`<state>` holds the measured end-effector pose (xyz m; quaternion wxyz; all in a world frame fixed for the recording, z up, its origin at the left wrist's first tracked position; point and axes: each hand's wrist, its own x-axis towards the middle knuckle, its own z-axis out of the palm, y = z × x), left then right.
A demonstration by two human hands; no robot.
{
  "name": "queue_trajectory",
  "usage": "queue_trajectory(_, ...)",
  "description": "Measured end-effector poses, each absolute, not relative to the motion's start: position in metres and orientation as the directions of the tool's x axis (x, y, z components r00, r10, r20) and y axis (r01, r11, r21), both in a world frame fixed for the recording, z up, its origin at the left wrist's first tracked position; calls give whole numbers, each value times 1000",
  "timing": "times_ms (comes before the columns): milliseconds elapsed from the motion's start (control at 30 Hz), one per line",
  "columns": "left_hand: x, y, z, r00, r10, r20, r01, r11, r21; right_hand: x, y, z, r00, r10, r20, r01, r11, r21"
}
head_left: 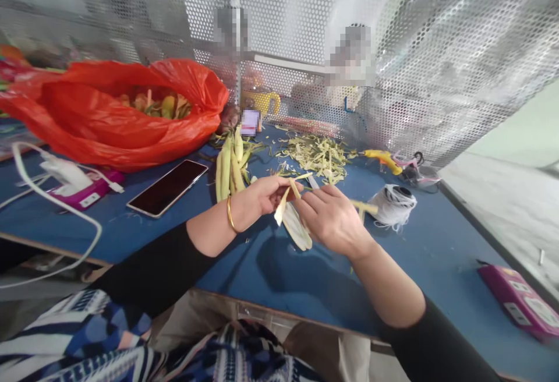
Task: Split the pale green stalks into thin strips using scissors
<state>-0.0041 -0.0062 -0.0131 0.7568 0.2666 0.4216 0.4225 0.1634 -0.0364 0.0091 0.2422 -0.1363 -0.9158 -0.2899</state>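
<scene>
My left hand (267, 194), with a gold bangle at its wrist, pinches a folded pale strip of corn husk (282, 210) in front of me. My right hand (334, 220) is closed on the same strip from the other side, knuckles up, its fingertips partly hidden. A wider pale husk leaf (297, 230) hangs or lies just below the fingers; I cannot tell which. Beyond my left hand lies a bunch of long yellow-green husks (226, 169). Past both hands spreads a heap of shredded husk strips (321, 154). A spool of white thread (395, 204) stands right of my right hand.
A red plastic bag (109, 137) holding husk-like pieces, a phone (168, 188) and a purple power strip (89, 193) with a white cable occupy the left. A yellow-handled tool (384, 159) and another purple power strip (517, 300) are rightward. A perforated metal partition (283, 15) stands behind.
</scene>
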Motion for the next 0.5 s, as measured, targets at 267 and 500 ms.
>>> queue_trajectory(267, -6, -18, 3, 218, 865, -452, -594, 485, 642, 160, -34, -2, -898, 166, 407, 337, 854, 396)
queue_trajectory(500, 10, -24, -1, 66, 914, -399, -540, 369, 756, 154, -40, -3, -790, 165, 591, 440, 823, 359)
